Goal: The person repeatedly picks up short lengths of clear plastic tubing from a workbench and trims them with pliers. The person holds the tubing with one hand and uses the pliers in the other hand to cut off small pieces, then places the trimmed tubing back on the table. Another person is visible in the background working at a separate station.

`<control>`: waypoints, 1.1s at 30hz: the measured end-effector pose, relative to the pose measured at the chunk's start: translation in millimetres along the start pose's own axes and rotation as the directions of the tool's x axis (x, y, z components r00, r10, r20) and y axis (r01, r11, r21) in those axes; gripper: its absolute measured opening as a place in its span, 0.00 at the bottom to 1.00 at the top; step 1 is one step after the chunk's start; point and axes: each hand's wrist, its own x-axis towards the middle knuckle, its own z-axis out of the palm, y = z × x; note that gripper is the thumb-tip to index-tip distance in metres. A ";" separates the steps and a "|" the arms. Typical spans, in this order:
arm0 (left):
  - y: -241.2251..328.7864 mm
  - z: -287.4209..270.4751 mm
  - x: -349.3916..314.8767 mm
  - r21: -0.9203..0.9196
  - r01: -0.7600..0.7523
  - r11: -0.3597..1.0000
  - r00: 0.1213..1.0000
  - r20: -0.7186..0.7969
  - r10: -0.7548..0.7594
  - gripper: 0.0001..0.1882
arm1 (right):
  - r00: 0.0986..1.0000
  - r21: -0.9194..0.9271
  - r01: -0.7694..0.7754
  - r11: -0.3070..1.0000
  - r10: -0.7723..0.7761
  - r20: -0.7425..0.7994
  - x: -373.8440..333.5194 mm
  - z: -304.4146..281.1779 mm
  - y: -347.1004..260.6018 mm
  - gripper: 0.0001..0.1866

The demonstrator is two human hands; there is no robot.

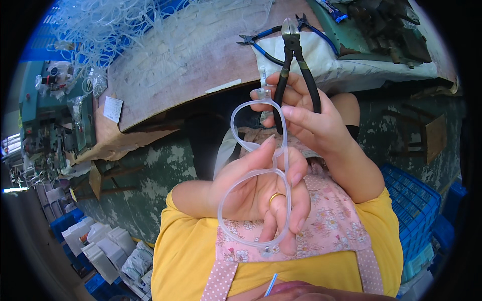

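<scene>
My left hand (266,188) is closed around the middle of a translucent plastic frame (286,161) with two joined loops, much like a goggle frame. The thumb presses near where the loops meet, and the lower loop hangs across the palm and fingers. My right hand (316,120) holds black-handled side cutters (292,45), jaws pointing away from me and handles spread. Its fingertips reach the small tab at the frame's upper end; whether they pinch it is hard to tell. The cutter jaws are apart from the frame.
A heap of clear plastic pieces (110,30) covers the table's (196,60) far left. Two blue-handled cutters (266,47) lie by a white cloth (321,55). Green machinery (386,30) stands far right. A blue crate (409,200) is at my right, white boxes (108,246) at my left.
</scene>
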 end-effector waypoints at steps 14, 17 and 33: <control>-16.7 15.7 9.9 -0.137 -0.132 0.982 0.986 -0.117 0.117 0.30 | 0.999 0.088 -0.049 0.995 0.047 0.025 -4.0 5.1 2.1 0.27; -18.2 14.6 10.2 -0.109 -0.148 0.983 0.983 -0.122 0.134 0.30 | 0.998 0.098 -0.055 0.994 0.053 0.023 -4.0 4.4 2.5 0.27; -13.1 10.9 9.3 -0.104 -0.122 0.987 0.978 -0.183 0.101 0.28 | 0.999 0.021 -0.030 0.999 0.031 -0.029 -4.8 -4.5 9.9 0.25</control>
